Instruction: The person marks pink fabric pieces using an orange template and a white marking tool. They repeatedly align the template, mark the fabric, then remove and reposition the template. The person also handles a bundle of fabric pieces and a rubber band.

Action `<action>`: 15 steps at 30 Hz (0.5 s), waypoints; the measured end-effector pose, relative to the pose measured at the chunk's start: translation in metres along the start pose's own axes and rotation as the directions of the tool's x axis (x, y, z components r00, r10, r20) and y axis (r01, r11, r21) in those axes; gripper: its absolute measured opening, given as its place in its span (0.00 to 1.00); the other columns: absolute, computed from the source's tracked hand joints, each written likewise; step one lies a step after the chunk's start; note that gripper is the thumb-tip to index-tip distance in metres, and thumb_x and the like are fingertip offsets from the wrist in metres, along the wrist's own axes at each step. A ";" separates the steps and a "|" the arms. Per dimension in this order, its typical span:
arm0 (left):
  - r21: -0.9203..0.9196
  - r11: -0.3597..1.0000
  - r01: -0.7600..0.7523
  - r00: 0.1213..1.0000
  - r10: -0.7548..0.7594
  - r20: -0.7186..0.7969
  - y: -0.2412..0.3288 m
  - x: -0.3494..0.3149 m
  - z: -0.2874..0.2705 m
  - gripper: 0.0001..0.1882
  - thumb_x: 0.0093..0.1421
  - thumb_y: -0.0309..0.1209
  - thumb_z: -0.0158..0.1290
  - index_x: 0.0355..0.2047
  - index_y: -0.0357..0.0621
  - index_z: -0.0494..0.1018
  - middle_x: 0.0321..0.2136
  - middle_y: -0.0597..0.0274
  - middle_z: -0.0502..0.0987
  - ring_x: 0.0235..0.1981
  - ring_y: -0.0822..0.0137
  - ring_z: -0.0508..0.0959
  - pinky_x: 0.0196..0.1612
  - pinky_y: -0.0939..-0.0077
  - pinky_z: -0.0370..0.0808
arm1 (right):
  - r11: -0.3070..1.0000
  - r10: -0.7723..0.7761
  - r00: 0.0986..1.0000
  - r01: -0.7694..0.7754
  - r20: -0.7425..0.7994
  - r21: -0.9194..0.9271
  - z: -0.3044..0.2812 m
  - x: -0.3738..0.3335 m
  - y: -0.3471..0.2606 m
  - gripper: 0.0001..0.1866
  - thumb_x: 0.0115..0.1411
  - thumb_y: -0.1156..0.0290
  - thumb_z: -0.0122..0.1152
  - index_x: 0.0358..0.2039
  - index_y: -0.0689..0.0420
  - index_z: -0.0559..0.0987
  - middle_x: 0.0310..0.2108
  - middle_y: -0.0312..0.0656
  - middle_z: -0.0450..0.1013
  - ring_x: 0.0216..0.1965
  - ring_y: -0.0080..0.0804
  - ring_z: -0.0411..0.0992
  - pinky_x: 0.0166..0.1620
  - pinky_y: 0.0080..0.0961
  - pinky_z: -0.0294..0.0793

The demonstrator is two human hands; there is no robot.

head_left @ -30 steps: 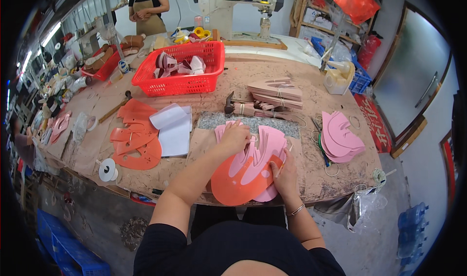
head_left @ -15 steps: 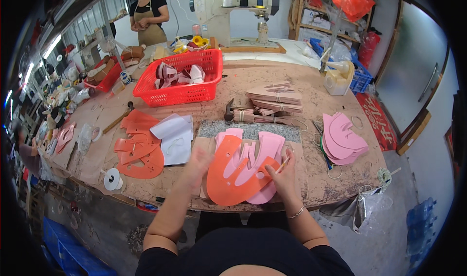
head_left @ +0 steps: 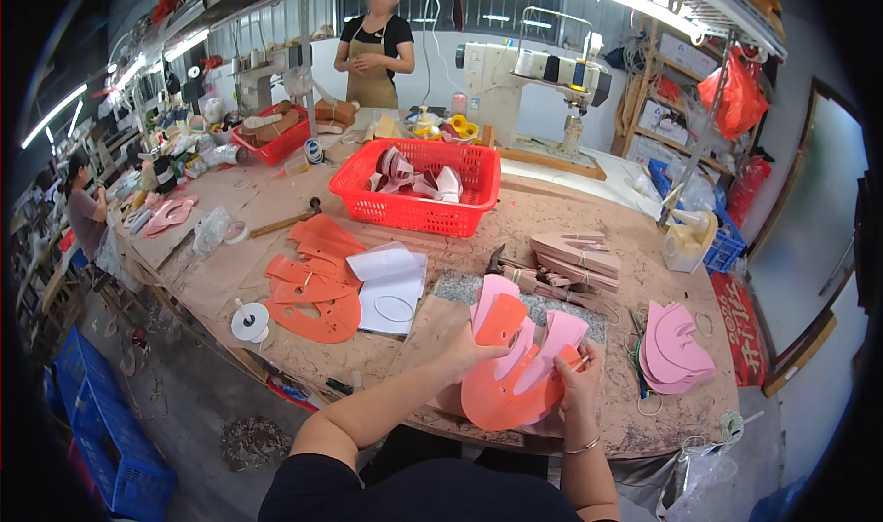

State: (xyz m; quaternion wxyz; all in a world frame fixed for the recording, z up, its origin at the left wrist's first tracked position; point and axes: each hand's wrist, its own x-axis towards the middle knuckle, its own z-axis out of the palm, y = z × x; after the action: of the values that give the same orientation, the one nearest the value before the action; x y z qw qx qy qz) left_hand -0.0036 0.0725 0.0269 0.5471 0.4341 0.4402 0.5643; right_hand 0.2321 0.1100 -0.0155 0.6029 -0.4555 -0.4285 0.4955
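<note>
My left hand pinches the upper left arm of a U-shaped orange pattern template, which has small cut-out holes. My right hand grips the template's right arm, with a thin pen-like stick between its fingers. Beneath the template lie pink curved sheet pieces, partly covered by it. These rest over a grey speckled slab on the worktable. To the left, more orange templates lie in a loose pile beside white paper sheets.
A red basket with strap pieces stands behind. Bundled beige pieces and a hammer lie beyond the slab. Pink sheets sit at right, a white spool at left. Across the table, a person stands near a sewing machine.
My left hand, raised and blurred beside the template before, has taken hold of its left arm. My view has swung left and up, so the table appears shifted right.
</note>
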 end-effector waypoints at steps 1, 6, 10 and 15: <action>-0.054 0.998 -0.033 0.999 0.032 -0.011 -0.003 0.001 0.004 0.34 0.52 0.24 0.68 0.57 0.38 0.65 0.51 0.57 0.75 0.52 0.66 0.76 0.57 0.67 0.73 | 0.999 -0.048 0.999 0.048 0.002 -0.009 -0.002 0.003 0.006 0.42 0.52 0.83 0.70 0.64 0.61 0.56 0.58 0.48 0.64 0.50 0.33 0.71 0.51 0.24 0.75; -0.005 0.954 -0.298 0.954 0.298 -0.026 0.029 0.002 0.017 0.37 0.51 0.22 0.67 0.59 0.38 0.60 0.48 0.59 0.76 0.47 0.68 0.79 0.52 0.71 0.76 | 0.928 -0.286 0.958 0.276 0.000 0.248 0.012 0.004 -0.048 0.43 0.52 0.79 0.73 0.63 0.62 0.57 0.60 0.45 0.62 0.56 0.33 0.66 0.58 0.28 0.69; 0.003 0.876 -0.482 0.863 0.474 0.171 0.029 0.015 0.008 0.31 0.53 0.24 0.68 0.54 0.39 0.66 0.42 0.64 0.79 0.44 0.70 0.80 0.50 0.72 0.79 | 0.901 -0.389 0.919 0.362 0.072 0.238 0.010 0.009 -0.045 0.36 0.52 0.77 0.71 0.59 0.62 0.63 0.50 0.41 0.68 0.48 0.33 0.70 0.53 0.31 0.72; -0.029 0.909 -0.416 0.908 0.413 -0.067 -0.006 0.004 0.016 0.23 0.53 0.24 0.68 0.48 0.40 0.73 0.40 0.64 0.79 0.43 0.73 0.78 0.46 0.76 0.77 | 0.939 -0.344 0.939 0.343 0.012 0.015 0.042 -0.019 -0.042 0.28 0.52 0.80 0.66 0.54 0.63 0.70 0.47 0.43 0.73 0.44 0.30 0.72 0.52 0.29 0.72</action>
State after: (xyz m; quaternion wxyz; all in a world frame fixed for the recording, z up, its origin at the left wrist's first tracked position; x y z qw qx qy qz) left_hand 0.0133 0.0768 0.0254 0.4107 0.4891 0.3421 0.6892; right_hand 0.1977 0.0928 0.0330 0.6798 -0.3661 -0.5026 0.3889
